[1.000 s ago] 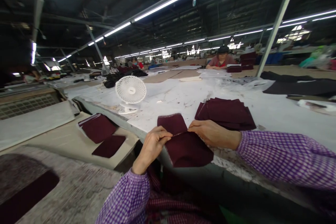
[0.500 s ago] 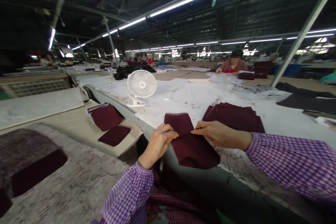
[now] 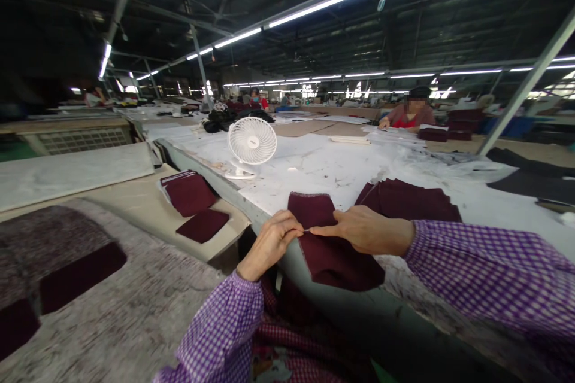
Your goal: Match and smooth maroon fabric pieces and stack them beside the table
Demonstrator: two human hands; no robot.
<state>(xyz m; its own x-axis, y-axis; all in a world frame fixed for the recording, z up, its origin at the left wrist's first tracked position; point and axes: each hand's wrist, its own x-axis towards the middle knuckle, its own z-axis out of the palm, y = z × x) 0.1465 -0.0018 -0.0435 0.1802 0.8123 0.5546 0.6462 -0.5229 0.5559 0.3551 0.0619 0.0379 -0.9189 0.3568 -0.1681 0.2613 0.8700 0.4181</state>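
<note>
Two bare hands come in from the lower left and the right, in purple-and-white checked sleeves, and meet at the near edge of a broad table (image 3: 314, 167) with a whitish, marked covering. The left hand (image 3: 272, 242) is bent over, palm down, its grip closed in a pinch on the seam line of a dark maroon fabric piece (image 3: 344, 266). The right hand (image 3: 371, 230) lies nearly level, its index finger stretched toward the left fingertips along that line; its lower fingers are hidden, so whether its grip is closed cannot be told.

The fabric piece lies right under both grips, its upper part on the table beyond the fingers, its lower part draping toward the person over the edge. A pile of maroon fabric pieces (image 3: 415, 200) rests just beyond the right hand. Farther off stands a white plastic fan (image 3: 252, 140).

At left, a lower beige surface (image 3: 112, 212) bears a small maroon stack (image 3: 187, 192) and a flat maroon piece (image 3: 203, 225). Across the table a person (image 3: 411, 116) in a dark cap leans forward beneath long tube lights.
</note>
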